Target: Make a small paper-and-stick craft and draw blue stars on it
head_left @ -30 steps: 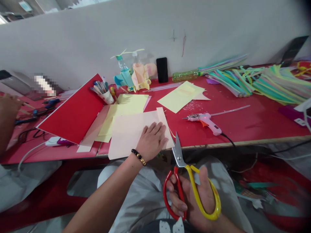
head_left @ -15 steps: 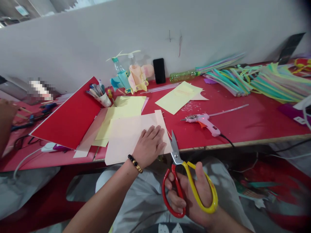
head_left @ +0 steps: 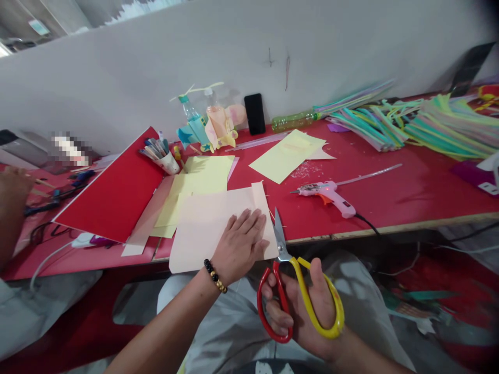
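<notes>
My left hand [head_left: 242, 244] lies flat, fingers stretched, on a pale pink sheet of paper [head_left: 202, 228] that overhangs the table's front edge. A narrow folded strip runs along the sheet's right side. In my right hand [head_left: 307, 306] are scissors [head_left: 284, 253] with one red and one yellow handle, the fingers through the loops. Their blades point up and away from me, right beside the paper's right edge; whether they touch it I cannot tell. Yellow sheets [head_left: 208, 174] lie partly under the pink one.
A pink glue gun [head_left: 331, 195] with its cord lies to the right. Behind stand a pen cup [head_left: 168, 163], paper-and-bottle crafts [head_left: 212, 124] and a black phone [head_left: 254, 114]. Colourful strips [head_left: 444, 127] are heaped at the back right. A red board [head_left: 117, 192] leans at left, near another person's hand [head_left: 13, 192].
The pink sheet and my left hand sit slightly lower in view. The scissors have shifted slightly left and stay apart at the handles. My view has tilted a little.
</notes>
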Demonstrator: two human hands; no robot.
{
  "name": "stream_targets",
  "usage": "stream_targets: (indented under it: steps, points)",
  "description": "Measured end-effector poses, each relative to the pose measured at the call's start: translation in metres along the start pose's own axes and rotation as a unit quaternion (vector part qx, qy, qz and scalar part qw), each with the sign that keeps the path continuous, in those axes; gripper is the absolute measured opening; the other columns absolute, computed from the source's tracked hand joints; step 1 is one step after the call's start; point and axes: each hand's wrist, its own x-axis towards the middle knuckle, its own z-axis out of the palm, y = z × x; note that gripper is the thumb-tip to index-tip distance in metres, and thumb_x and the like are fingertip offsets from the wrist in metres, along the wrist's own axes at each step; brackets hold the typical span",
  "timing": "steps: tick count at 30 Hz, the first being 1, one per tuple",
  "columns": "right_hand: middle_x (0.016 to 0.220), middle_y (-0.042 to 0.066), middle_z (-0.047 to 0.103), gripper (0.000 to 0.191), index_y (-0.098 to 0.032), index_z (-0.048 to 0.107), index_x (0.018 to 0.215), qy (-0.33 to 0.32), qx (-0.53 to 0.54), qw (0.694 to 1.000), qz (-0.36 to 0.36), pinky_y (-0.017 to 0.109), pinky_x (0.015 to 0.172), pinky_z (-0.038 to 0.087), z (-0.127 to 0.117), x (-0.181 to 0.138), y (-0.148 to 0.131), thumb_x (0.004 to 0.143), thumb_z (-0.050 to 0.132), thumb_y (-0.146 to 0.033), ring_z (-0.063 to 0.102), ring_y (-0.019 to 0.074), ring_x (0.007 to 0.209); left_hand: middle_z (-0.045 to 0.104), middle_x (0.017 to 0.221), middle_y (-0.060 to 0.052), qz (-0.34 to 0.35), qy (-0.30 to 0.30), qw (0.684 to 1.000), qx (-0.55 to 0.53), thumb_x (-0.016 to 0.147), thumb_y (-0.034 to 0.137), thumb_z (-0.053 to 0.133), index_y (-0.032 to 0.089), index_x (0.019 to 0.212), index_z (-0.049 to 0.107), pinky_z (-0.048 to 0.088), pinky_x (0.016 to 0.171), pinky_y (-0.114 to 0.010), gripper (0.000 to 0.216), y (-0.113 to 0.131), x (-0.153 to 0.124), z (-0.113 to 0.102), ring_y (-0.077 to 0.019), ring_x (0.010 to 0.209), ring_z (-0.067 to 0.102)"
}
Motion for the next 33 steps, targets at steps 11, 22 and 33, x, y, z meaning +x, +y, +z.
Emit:
stream_targets:
  steps: [11,22,33]
  points:
    - [0.085,0.007,0.057,0.084,-0.013,0.057,0.091,-0.002,-0.006,1.000,0.009,0.026,0.047,0.033,0.000,-0.002,0.000,0.075,0.015,-0.084,0.044,0.0085,0.045,0.035,0.149,-0.001,0.022,-0.010,1.000,-0.014,0.096,0.038,0.033,0.025,0.146,0.028,0.029,0.111,-0.043,0.052,-0.006,0.003,-0.009,-0.0221,0.137,0.029]
    - [0.080,0.009,0.056,0.088,-0.012,0.056,0.097,-0.038,-0.010,0.999,-0.013,0.025,0.046,0.038,-0.010,-0.028,0.017,0.076,0.008,-0.082,0.043,0.0097,0.047,0.028,0.152,-0.003,0.052,0.013,0.998,-0.028,0.095,0.037,0.037,0.023,0.143,0.034,0.026,0.114,-0.043,0.050,-0.001,0.010,0.001,-0.0231,0.141,0.020]
    - [0.083,0.009,0.057,0.087,-0.011,0.056,0.095,-0.005,-0.018,1.000,-0.016,0.026,0.046,0.036,-0.007,-0.020,0.011,0.076,0.008,-0.082,0.043,0.0093,0.046,0.029,0.151,-0.006,0.067,0.031,0.997,0.000,0.095,0.037,0.036,0.016,0.145,0.030,0.027,0.114,-0.043,0.054,-0.002,0.010,0.012,-0.0244,0.141,0.022]
